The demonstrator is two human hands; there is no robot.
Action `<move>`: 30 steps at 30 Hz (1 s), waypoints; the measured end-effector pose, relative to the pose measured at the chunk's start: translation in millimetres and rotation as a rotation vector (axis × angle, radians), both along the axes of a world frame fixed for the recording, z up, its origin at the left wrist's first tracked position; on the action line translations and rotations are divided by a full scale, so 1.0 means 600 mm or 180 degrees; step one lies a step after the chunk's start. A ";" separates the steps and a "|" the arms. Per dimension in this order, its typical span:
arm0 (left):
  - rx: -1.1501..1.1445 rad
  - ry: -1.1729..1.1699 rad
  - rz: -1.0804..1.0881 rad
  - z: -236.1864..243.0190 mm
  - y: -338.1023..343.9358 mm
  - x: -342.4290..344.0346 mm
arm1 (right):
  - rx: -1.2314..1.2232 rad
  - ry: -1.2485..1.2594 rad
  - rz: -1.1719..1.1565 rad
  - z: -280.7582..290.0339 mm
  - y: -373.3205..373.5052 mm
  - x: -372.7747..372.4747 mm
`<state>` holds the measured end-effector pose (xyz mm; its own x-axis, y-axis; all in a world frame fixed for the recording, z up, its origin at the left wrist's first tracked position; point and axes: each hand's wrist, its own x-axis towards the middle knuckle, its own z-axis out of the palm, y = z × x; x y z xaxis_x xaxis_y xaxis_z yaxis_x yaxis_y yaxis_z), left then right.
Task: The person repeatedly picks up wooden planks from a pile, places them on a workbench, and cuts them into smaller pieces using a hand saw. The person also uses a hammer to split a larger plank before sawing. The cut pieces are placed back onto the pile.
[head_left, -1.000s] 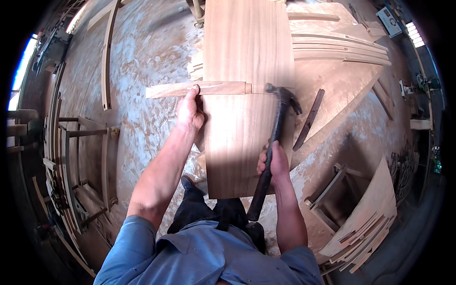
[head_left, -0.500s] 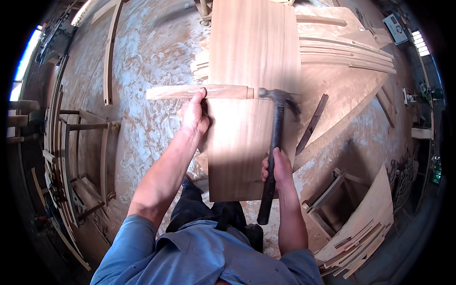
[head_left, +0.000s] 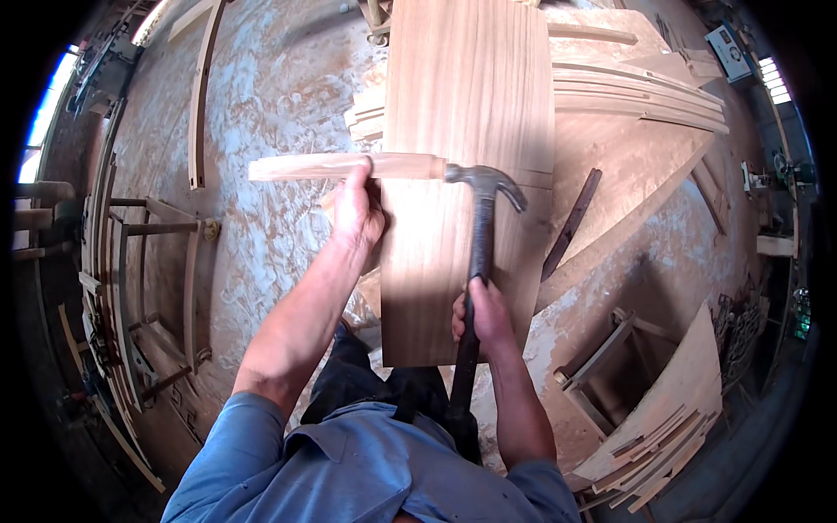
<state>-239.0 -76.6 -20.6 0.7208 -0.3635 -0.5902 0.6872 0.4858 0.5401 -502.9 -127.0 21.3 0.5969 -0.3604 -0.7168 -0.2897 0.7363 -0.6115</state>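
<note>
A long wooden panel point(head_left: 466, 105) lies lengthwise in front of me on the dusty floor. Across it lies a pale wooden strip point(head_left: 301, 166), sticking out to the left. My left hand point(head_left: 356, 213) grips that strip near the panel's left edge. My right hand point(head_left: 482, 315) holds the black handle of a claw hammer point(head_left: 485, 185). The hammer's head touches the right end of the strip, over the panel's middle.
Curved wooden slats point(head_left: 641, 87) are stacked at the upper right, more cut boards point(head_left: 671, 427) at the lower right. A dark stick point(head_left: 571, 222) lies right of the panel. Wooden frames point(head_left: 161, 279) and a long slat point(head_left: 202, 96) lie at the left. Sawdust covers the floor.
The hammer head has moved left from beyond the panel's right edge to the end of the strip. The strip has shifted left. My left hand stays on it.
</note>
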 end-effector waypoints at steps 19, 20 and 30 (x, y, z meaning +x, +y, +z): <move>-0.0424 0.0153 0.0254 -0.009 0.007 0.019 | 0.0046 -0.0302 -0.0400 -0.010 0.026 0.015; -0.0346 0.0128 0.0304 -0.005 0.012 0.022 | 0.0123 -0.0317 -0.0343 -0.007 0.033 0.024; -0.0270 -0.0133 0.0359 -0.020 0.048 0.075 | 0.0187 -0.0546 -0.0157 0.003 0.059 0.049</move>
